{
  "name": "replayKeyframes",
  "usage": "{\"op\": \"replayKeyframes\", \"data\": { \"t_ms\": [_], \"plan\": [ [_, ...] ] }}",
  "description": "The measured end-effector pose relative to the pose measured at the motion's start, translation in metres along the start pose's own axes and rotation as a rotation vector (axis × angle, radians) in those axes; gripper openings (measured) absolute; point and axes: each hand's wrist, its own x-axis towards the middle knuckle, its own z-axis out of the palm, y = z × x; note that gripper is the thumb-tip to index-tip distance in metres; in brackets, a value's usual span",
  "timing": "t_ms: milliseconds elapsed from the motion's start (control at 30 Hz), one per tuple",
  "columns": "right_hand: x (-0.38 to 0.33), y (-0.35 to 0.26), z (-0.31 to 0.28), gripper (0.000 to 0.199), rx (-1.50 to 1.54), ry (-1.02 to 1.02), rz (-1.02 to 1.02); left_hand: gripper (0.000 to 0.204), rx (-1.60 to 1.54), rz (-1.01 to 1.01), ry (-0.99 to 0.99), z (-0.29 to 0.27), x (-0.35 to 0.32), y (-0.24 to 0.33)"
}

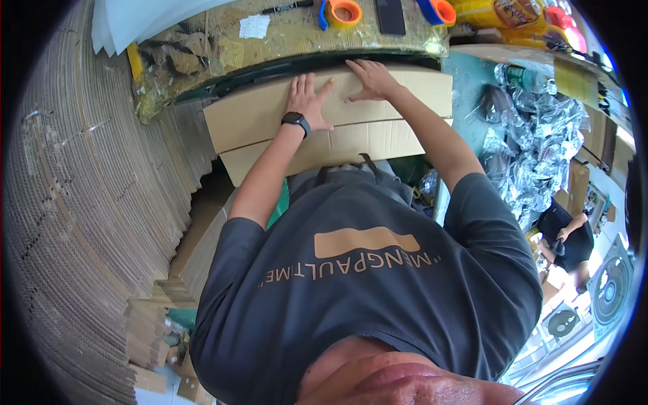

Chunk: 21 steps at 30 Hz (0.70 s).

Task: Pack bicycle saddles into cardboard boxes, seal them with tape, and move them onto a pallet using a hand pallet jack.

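A long brown cardboard box lies crosswise in front of my body, with a seam running along its length between two flaps. My left hand, with a dark watch on the wrist, rests on the far flap left of the middle, fingers spread and thumb out. Farther right, my right hand lies on the same flap near its far edge, fingers also apart. Neither hand grips anything that I can see. The underside of the box is hidden.
Tall stacks of flat cardboard line the left. Across the far workbench lie orange tape rolls, a phone, a black pen and a paper slip. Plastic-wrapped items pile up on the right. Another person works beyond.
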Motion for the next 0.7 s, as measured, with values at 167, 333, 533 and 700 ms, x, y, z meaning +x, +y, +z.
{"op": "replayKeyframes", "data": {
  "t_ms": [167, 333, 533, 700],
  "plan": [
    [-0.020, -0.035, 0.010, 0.110, 0.010, 0.108, 0.056, 0.137, 0.011, -0.062, 0.025, -0.001, -0.018, 0.007],
    [-0.003, -0.034, -0.004, 0.109, 0.016, -0.102, 0.197, 0.143, 0.034, -0.050, -0.050, -0.007, 0.000, 0.010],
    [0.074, -0.011, -0.049, 0.063, 0.502, 0.349, 0.387, 0.146, 0.084, -0.131, -0.045, -0.005, -0.001, 0.012],
    [0.159, 0.014, -0.089, 0.052, 0.325, 0.334, 0.422, 0.144, 0.103, -0.137, -0.055, -0.004, 0.005, 0.031]
  ]
}}
